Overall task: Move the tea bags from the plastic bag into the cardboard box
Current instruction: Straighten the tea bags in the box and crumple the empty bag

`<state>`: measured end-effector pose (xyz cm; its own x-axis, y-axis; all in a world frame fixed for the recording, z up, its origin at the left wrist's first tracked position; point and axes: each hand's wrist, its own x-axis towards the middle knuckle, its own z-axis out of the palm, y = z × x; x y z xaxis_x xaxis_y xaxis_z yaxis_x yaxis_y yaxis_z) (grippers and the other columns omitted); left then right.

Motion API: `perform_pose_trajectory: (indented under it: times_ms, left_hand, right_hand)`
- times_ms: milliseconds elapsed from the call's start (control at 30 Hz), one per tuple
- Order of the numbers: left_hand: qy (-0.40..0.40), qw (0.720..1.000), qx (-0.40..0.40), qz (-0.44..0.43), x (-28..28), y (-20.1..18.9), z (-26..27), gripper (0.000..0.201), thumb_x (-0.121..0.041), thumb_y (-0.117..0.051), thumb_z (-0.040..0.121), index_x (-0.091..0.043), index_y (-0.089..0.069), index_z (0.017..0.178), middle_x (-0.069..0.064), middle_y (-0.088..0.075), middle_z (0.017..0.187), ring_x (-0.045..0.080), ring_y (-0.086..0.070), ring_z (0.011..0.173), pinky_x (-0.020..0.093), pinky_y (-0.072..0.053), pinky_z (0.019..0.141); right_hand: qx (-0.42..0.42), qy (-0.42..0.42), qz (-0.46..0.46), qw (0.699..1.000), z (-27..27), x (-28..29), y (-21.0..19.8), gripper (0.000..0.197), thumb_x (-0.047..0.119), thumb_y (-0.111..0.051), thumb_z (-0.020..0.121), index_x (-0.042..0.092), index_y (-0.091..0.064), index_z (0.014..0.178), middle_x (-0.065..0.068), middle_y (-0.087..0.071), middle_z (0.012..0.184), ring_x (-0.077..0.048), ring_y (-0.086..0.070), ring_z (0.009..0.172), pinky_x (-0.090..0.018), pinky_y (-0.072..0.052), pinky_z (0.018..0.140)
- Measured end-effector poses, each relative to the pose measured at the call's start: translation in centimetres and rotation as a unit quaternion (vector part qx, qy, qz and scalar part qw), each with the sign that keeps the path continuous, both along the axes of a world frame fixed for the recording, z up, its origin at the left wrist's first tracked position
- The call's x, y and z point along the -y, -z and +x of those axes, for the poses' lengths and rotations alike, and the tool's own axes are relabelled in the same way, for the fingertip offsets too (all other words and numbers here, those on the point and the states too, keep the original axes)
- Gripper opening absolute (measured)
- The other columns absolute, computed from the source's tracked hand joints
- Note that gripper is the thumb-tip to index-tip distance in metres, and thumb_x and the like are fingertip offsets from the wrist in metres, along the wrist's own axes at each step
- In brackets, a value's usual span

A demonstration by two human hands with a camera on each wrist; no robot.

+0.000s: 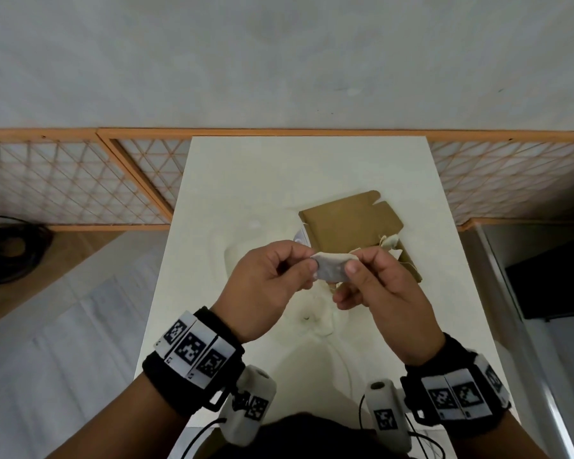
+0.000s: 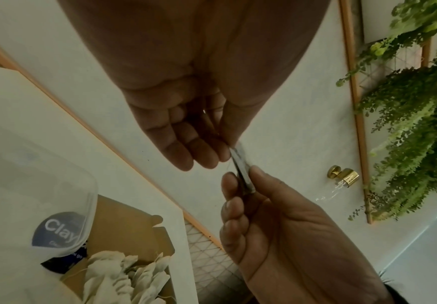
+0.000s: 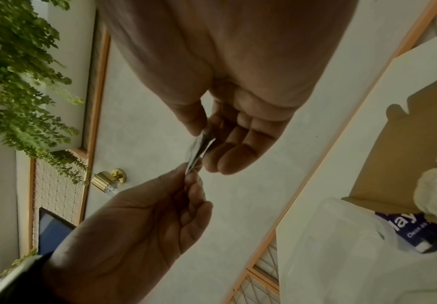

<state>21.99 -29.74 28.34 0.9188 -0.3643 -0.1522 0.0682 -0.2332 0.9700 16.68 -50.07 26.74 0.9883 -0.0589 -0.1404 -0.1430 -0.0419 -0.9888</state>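
Note:
Both hands are raised above the white table [image 1: 246, 167] with a small flat pale pouch [image 1: 333, 271] between them; it looks like a tea bag. My left hand [image 1: 309, 265] pinches its left end and my right hand [image 1: 353, 265] pinches its right end. The wrist views show the pouch [image 2: 240, 166] [image 3: 199, 150] edge-on, thin and silvery. Just behind the hands lies the brown cardboard box [image 1: 348, 223], lid open, with several crumpled tea bags [image 2: 124, 275] inside. The clear plastic bag [image 2: 30, 185] with a blue label [image 2: 56, 230] lies beside the box on its left.
A wooden lattice screen [image 1: 63, 180] runs behind the table on both sides. Black cables [image 1: 7, 253] lie on the floor at the left, and a dark panel [image 1: 554, 276] stands at the right. Hanging green plants [image 2: 415, 123] and a gold fitting [image 2: 342, 174] are on the wall.

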Motion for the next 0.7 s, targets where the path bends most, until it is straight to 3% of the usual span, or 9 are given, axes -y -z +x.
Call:
perform_pose_trajectory:
  times_ms: [133, 267, 400, 500, 633, 700]
  left_hand:
    - [-0.029, 1.0, 0.011, 0.002, 0.1, -0.1, 0.0, 0.007, -0.01, -0.069, 0.097, -0.013, -0.075, 0.1, 0.004, -0.076, 0.083, 0.012, -0.073, 0.076, 0.026, -0.061, 0.077]
    - [-0.05, 0.998, 0.043, 0.004, 0.1, -0.5, 0.1, 0.007, -0.01, -0.07, 0.097, -0.013, -0.074, 0.091, 0.002, -0.074, 0.079, 0.019, -0.066, 0.072, 0.02, -0.054, 0.07]
    - [-0.037, 0.997, 0.066, 0.028, 0.1, -0.9, 0.3, 0.009, -0.012, -0.068, 0.099, -0.015, -0.071, 0.09, -0.005, -0.069, 0.077, 0.006, -0.054, 0.06, 0.016, -0.043, 0.057]
    - [-0.012, 0.995, 0.085, 0.05, 0.1, -0.7, 0.5, 0.01, -0.014, -0.068, 0.099, -0.02, -0.07, 0.092, -0.006, -0.07, 0.082, 0.014, -0.063, 0.073, 0.025, -0.053, 0.068]
    - [0.009, 0.991, 0.101, 0.083, 0.4, -0.6, 0.3, 0.014, -0.016, -0.072, 0.096, -0.026, -0.073, 0.086, -0.012, -0.074, 0.082, 0.005, -0.067, 0.077, 0.017, -0.05, 0.072]
    - [0.034, 0.99, 0.104, 0.086, 0.7, -0.5, 0.1, 0.013, -0.017, -0.072, 0.096, -0.026, -0.075, 0.086, -0.01, -0.076, 0.084, 0.011, -0.072, 0.083, 0.027, -0.056, 0.078]
  right_hand:
    - [-0.017, -0.003, 0.018, 1.0, 0.1, -0.1, 0.7, 0.027, 0.032, -0.06, 0.098, 0.008, -0.066, 0.104, -0.005, -0.074, 0.083, -0.023, -0.07, 0.073, -0.039, -0.061, 0.071]
    - [-0.025, -0.017, 0.007, 1.0, 0.2, 0.0, 1.3, 0.017, 0.018, -0.059, 0.103, 0.007, -0.072, 0.1, -0.006, -0.072, 0.08, -0.019, -0.069, 0.071, -0.034, -0.06, 0.07]
    - [-0.037, -0.034, -0.021, 0.999, 0.5, -0.1, 1.9, 0.023, 0.015, -0.055, 0.107, 0.01, -0.077, 0.102, -0.006, -0.074, 0.083, -0.02, -0.07, 0.073, -0.033, -0.061, 0.069]
    - [-0.034, -0.024, -0.053, 0.998, 0.5, -0.1, 2.3, 0.02, 0.014, -0.056, 0.106, 0.017, -0.076, 0.11, 0.0, -0.075, 0.087, -0.016, -0.071, 0.076, -0.031, -0.06, 0.069]
    - [-0.002, 0.009, -0.086, 0.996, 0.4, 0.3, 2.3, 0.027, 0.013, -0.063, 0.102, 0.029, -0.072, 0.121, 0.008, -0.075, 0.1, -0.013, -0.071, 0.083, -0.029, -0.06, 0.073]
    - [0.025, -0.009, -0.117, 0.993, 0.2, 0.7, 1.9, 0.031, 0.012, -0.068, 0.099, 0.032, -0.07, 0.123, 0.009, -0.072, 0.099, -0.012, -0.069, 0.079, -0.023, -0.057, 0.073]
